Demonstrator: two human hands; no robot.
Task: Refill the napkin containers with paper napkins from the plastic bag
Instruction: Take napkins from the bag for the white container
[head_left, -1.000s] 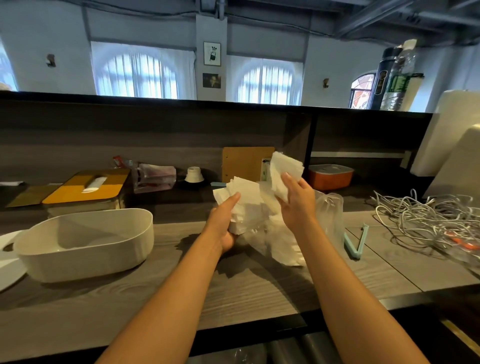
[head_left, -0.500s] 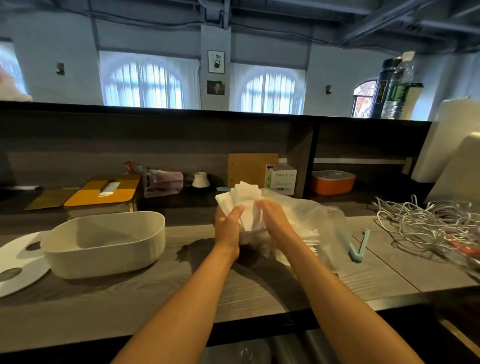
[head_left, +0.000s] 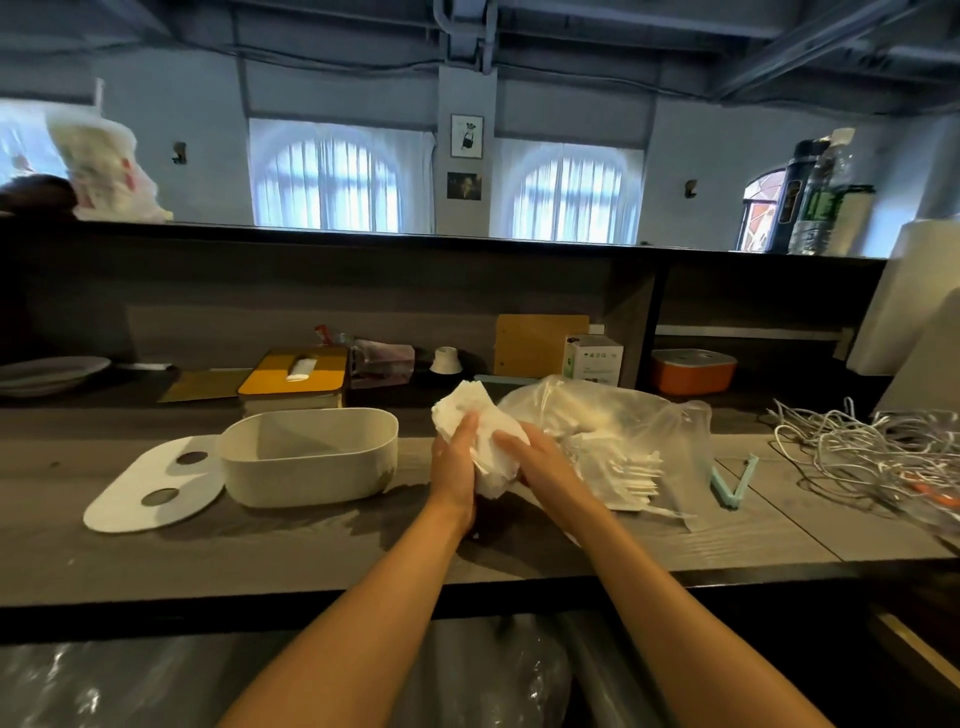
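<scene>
**Napkins bunched between both hands, container still empty**

Napkins (head_left: 480, 441): a thick white wad, held just above the counter (head_left: 311, 551), between the open container and the plastic bag.

Left hand (head_left: 453, 470) is curled around the wad's left side, thumb up against the paper. Right hand (head_left: 535, 457) lies on the wad's right face, fingers fairly flat and pressing; can't tell if the thumb wraps underneath. Edges look splayed at the top, not squared.

Outward:
- Container (head_left: 306, 457), white oval tub, just left of the hands, nothing visible inside.
- Its flat lid (head_left: 130, 499) with two holes lies further left, touching the tub's side.
- Plastic bag (head_left: 623, 415) just right of the hands, more napkins spilling out of its mouth.
- Second holder with a yellow lid (head_left: 293, 376) sits behind the tub.

Judgement on the step: square the stack first by tapping the edges on the counter with both palms clamping. Lower it flat into the tub with the long side along the tub's length. A fanned wad will likely jam under the lid.
</scene>
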